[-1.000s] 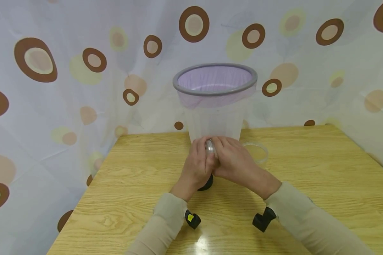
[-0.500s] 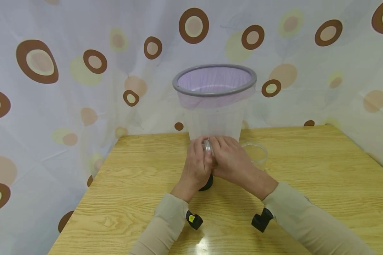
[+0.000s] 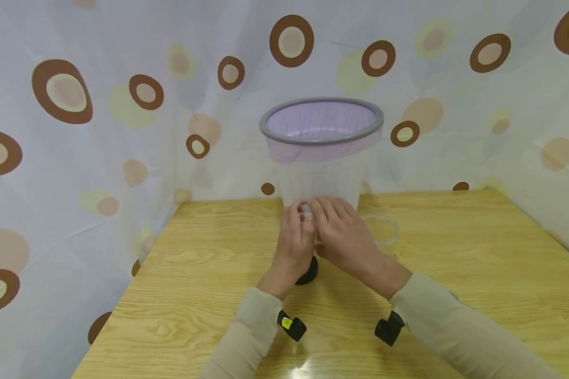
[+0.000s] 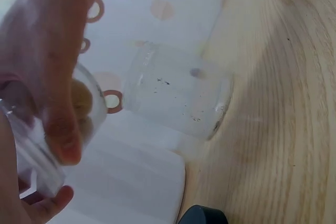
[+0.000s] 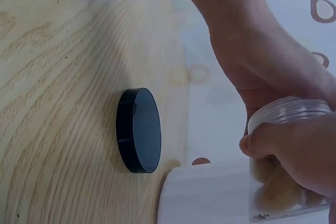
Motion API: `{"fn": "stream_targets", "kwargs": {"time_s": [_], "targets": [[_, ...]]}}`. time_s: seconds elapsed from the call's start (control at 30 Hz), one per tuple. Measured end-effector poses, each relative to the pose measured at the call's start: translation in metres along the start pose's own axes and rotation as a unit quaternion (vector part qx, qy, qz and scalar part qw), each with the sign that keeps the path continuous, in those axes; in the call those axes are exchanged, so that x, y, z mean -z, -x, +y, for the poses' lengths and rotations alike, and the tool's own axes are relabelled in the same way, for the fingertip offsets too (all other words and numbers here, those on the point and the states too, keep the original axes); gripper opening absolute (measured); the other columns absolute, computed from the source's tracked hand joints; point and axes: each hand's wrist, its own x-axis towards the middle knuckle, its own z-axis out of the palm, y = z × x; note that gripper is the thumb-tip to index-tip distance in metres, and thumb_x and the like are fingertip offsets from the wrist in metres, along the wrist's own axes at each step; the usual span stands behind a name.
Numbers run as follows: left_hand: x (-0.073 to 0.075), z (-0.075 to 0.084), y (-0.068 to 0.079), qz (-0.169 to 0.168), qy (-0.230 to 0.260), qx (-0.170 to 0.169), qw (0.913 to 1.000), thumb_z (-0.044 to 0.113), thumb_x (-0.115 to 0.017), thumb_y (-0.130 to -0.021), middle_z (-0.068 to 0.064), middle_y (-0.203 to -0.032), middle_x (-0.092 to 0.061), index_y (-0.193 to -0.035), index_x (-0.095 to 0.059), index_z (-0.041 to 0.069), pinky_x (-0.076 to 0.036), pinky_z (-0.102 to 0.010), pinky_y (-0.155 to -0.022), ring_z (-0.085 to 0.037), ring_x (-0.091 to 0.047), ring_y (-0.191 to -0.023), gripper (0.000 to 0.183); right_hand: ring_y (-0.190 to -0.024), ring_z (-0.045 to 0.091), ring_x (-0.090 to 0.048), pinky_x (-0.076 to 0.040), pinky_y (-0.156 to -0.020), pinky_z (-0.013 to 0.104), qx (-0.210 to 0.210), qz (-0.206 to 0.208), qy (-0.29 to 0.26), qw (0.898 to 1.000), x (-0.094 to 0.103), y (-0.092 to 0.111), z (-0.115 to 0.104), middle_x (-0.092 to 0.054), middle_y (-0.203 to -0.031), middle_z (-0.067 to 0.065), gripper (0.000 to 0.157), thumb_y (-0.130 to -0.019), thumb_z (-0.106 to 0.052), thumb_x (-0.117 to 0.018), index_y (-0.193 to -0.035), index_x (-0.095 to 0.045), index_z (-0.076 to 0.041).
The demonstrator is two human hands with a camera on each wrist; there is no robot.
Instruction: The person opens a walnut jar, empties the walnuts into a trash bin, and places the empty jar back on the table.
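Observation:
Between my two hands is a clear jar (image 5: 275, 190) with a threaded neck and brownish round pieces inside. My left hand (image 3: 291, 245) grips it from the left. From the other side my right hand (image 3: 348, 237) holds the same jar, its fingers curled over the top. In the head view the hands hide most of the jar, leaving a clear strip in sight. A black round lid (image 5: 144, 129) lies on the table below the hands. Beyond the right hand stands a second clear jar (image 4: 173, 95), with dark specks on its wall.
A translucent bin (image 3: 320, 179) with a grey rim and purple liner stands behind the hands. The wooden table (image 3: 208, 252) reaches back to a patterned curtain (image 3: 170, 105). Small black cameras (image 3: 291, 326) are worn at the wrists.
Both hands stay at the jar in nearly the same place. The right hand has turned slightly, and less of the jar's clear rim shows between the hands. The view has shifted a little.

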Motion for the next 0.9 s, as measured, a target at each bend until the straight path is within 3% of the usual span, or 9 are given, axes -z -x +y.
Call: {"fn": "stream_targets", "kwargs": {"time_s": [0.13,0.3,0.4,0.47,0.57,0.67,0.8,0.9], "targets": [[0.008,-0.004,0.001,-0.070,0.087,0.019,0.9936,0.043,-0.033,-0.096,-0.006,-0.128,-0.036,-0.139,-0.027,0.015,-0.048,-0.030,-0.082,-0.016,-0.043,-0.109,0.052,-0.118,0.033,-0.047,-0.035,-0.103,0.045,-0.006,-0.029,-0.005,1.000,0.003,0.004,0.004,-0.052,-0.123,0.019,0.084,-0.059,-0.029,-0.083,-0.125,-0.044,0.004],[0.024,-0.005,0.003,-0.110,0.122,-0.047,0.9853,0.024,-0.061,-0.087,-0.006,-0.143,-0.027,-0.144,-0.022,0.013,-0.049,-0.036,-0.087,-0.022,-0.036,-0.123,0.070,-0.126,0.034,-0.041,-0.028,-0.107,0.047,-0.011,-0.051,-0.014,0.999,0.006,0.008,0.008,-0.045,-0.133,0.021,0.097,-0.058,-0.035,-0.085,-0.133,-0.037,0.005],[0.035,0.004,0.004,-0.118,0.136,-0.082,0.9802,0.013,-0.068,-0.081,-0.010,-0.140,-0.031,-0.141,-0.028,0.009,-0.051,-0.039,-0.084,-0.025,-0.039,-0.122,0.073,-0.127,0.034,-0.040,-0.028,-0.107,0.047,-0.009,-0.050,-0.017,0.999,0.006,0.009,0.009,-0.045,-0.134,0.022,0.098,-0.060,-0.040,-0.084,-0.133,-0.037,0.006],[0.042,0.011,0.004,-0.127,0.149,-0.087,0.9768,0.008,-0.069,-0.079,-0.013,-0.137,-0.034,-0.139,-0.032,0.006,-0.051,-0.039,-0.083,-0.026,-0.041,-0.120,0.071,-0.127,0.034,-0.041,-0.028,-0.107,0.047,-0.008,-0.048,-0.018,0.999,0.006,0.010,0.010,-0.045,-0.134,0.022,0.098,-0.060,-0.042,-0.083,-0.133,-0.038,0.006],[0.047,0.017,0.005,-0.131,0.160,-0.076,0.9754,0.007,-0.071,-0.078,-0.014,-0.134,-0.038,-0.137,-0.035,0.004,-0.051,-0.040,-0.083,-0.027,-0.044,-0.119,0.069,-0.127,0.034,-0.041,-0.029,-0.107,0.047,-0.006,-0.044,-0.012,0.999,0.004,0.011,0.009,-0.044,-0.135,0.022,0.098,-0.061,-0.043,-0.082,-0.133,-0.038,0.006],[0.048,0.019,0.006,-0.127,0.166,-0.044,0.9769,0.008,-0.071,-0.078,-0.013,-0.133,-0.041,-0.136,-0.038,0.006,-0.052,-0.041,-0.082,-0.028,-0.047,-0.117,0.067,-0.128,0.034,-0.039,-0.028,-0.107,0.047,-0.004,-0.042,-0.005,0.999,0.003,0.012,0.008,-0.043,-0.136,0.022,0.099,-0.061,-0.041,-0.083,-0.135,-0.036,0.006],[0.043,0.015,0.007,-0.110,0.187,0.002,0.9762,0.013,-0.071,-0.079,-0.009,-0.132,-0.044,-0.136,-0.040,0.008,-0.052,-0.044,-0.078,-0.031,-0.050,-0.113,0.065,-0.130,0.033,-0.037,-0.027,-0.108,0.046,-0.005,-0.043,0.007,0.999,0.002,0.012,0.006,-0.041,-0.138,0.021,0.102,-0.057,-0.036,-0.086,-0.136,-0.035,0.005],[0.035,0.005,0.007,-0.096,0.192,0.016,0.9765,0.018,-0.071,-0.079,-0.007,-0.131,-0.046,-0.135,-0.041,0.010,-0.053,-0.042,-0.076,-0.032,-0.052,-0.109,0.065,-0.131,0.032,-0.036,-0.027,-0.108,0.047,-0.011,-0.044,0.010,0.999,0.002,0.012,0.004,-0.041,-0.139,0.020,0.102,-0.056,-0.032,-0.086,-0.136,-0.035,0.004]]}}
